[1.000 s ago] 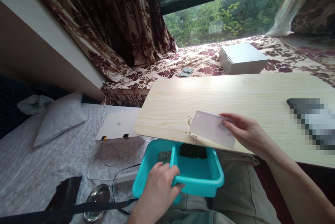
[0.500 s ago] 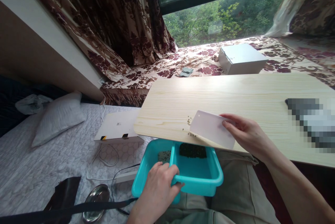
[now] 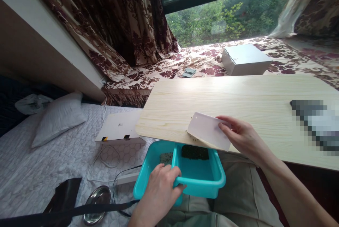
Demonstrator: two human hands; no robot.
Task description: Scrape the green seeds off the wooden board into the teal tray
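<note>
My right hand (image 3: 245, 138) grips a white plastic scraper (image 3: 208, 130) and presses its edge onto the pale wooden board (image 3: 238, 96), close to the board's near edge. A few small dark seeds (image 3: 195, 138) lie at the scraper's lower left edge. My left hand (image 3: 161, 191) is closed on the rim of a teal two-part tray (image 3: 209, 179), held just below the board's edge. The tray's right part holds a heap of dark seeds (image 3: 194, 152); the left part holds a small patch of lighter grains (image 3: 166, 157).
A pixelated object (image 3: 316, 122) lies on the board's right side. Behind stand a white box (image 3: 245, 58) and a folded cloth (image 3: 188, 72) on the patterned sill. Left are a bed with pillow (image 3: 59, 117), a flat white box (image 3: 119, 128), cables and a metal dish (image 3: 97, 202).
My right hand has slid the scraper a little to the left along the board's edge, pushing the loose seeds with it. The left hand and tray stay put.
</note>
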